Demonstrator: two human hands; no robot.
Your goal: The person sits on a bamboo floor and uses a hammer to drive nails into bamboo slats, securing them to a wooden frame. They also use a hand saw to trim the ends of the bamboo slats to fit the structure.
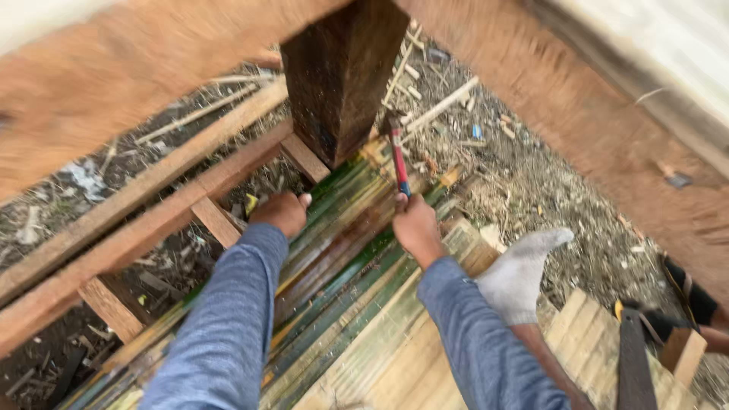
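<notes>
Clenched around a red-handled hammer [397, 156], my right hand [414, 224] raises it before the dark wooden post [342, 72], my left hand [282, 211] fisted on green bamboo slats [334, 258] beside it, small yellow piece [251, 203] just left, grey-socked foot [524, 269] to the right, saw [634, 357] further right.

The split bamboo strips [342, 258] show a smooth, slightly glossy skin in green and yellow; those nearer the grey knitted cloth sock [516, 277] are pale, dry and matt. The post [342, 76] above the strips is dark, rough-sawn wood. The joists [137, 220] left of the post are reddish, coarse, unfinished timber. The hammer [398, 156] beside the post has a red and blue handle, apparently plastic. Both sleeves [228, 326] are soft, matt, blue-grey cloth.
</notes>
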